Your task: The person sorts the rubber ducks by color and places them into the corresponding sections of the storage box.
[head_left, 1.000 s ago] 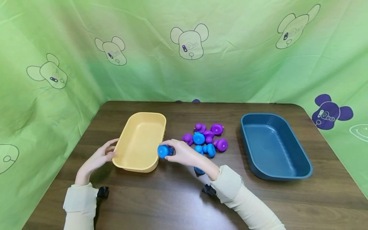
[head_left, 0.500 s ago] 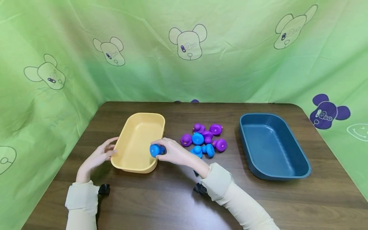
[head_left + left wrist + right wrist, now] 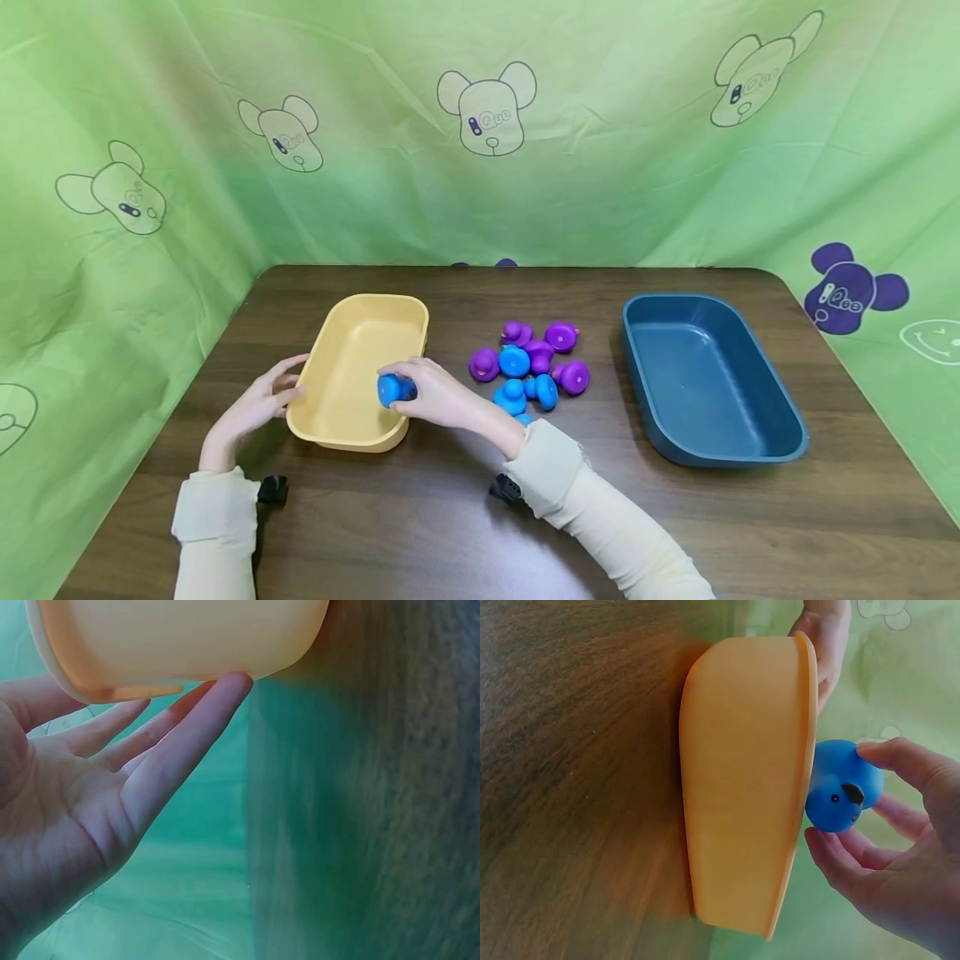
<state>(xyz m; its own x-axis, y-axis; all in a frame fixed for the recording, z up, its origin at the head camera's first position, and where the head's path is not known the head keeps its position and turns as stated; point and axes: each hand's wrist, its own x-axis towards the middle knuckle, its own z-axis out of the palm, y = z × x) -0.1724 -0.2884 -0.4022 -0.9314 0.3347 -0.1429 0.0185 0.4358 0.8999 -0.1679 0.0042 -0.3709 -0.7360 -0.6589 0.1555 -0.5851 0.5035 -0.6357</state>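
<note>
My right hand pinches a blue rubber duck between thumb and fingertips. Black beak and small eyes show on the duck in the right wrist view. In the head view the duck overlaps the inside of a yellow plastic basin, just past its right wall; in the right wrist view it lies right at the rim. At the basin's left side, my left hand holds the edge with the thumb at the rim. In the left wrist view, long fingers reach to the basin's outer wall.
Several purple rubber ducks and blue rubber ducks lie clustered mid-table, right of my right hand. A dark blue basin stands farther right on the brown wooden table. A green patterned cloth hangs behind.
My right hand has carried the blue duck leftward, from beside the yellow basin's right rim to over its inside. My left hand stays at the basin's left edge.
</note>
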